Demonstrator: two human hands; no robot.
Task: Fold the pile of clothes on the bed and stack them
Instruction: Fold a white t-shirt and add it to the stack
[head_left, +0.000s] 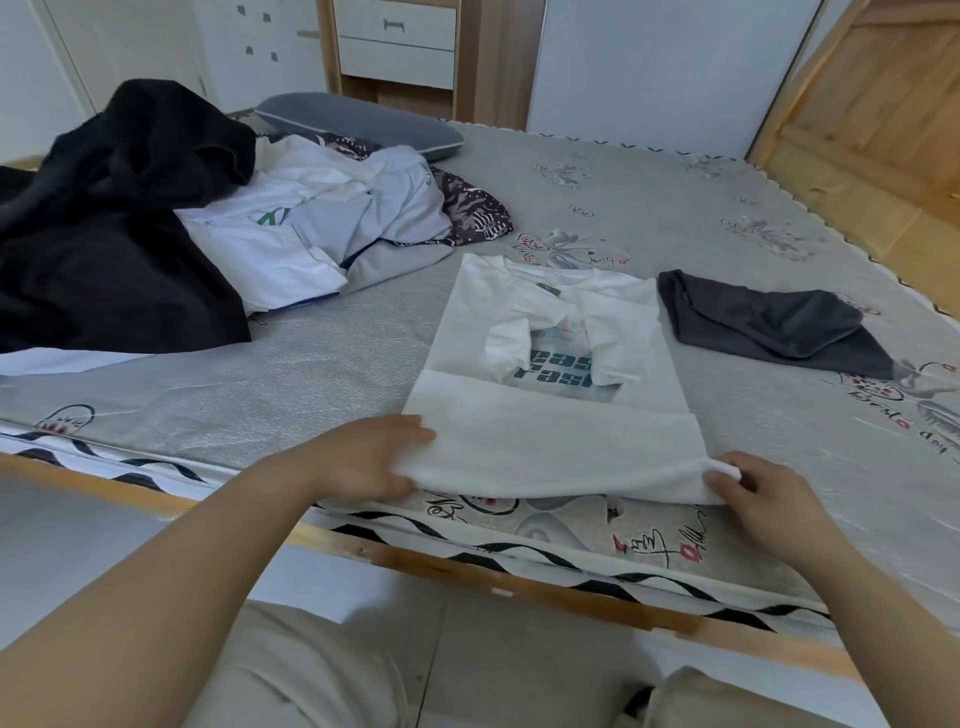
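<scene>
While both hands' fingers (415, 435) pinch white T-shirt (550, 447) hem, dark garment (769, 325) beside, pile (291, 228) far-left.

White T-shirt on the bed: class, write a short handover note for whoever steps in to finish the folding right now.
Left hand and right hand each grip a near corner of the white T-shirt, sleeves already folded in, hem half turned up.
Dark grey garment lies to its right, roughly folded.
The unfolded pile sits far left.
Left: finish this fold, fold the pile, stack all.
</scene>
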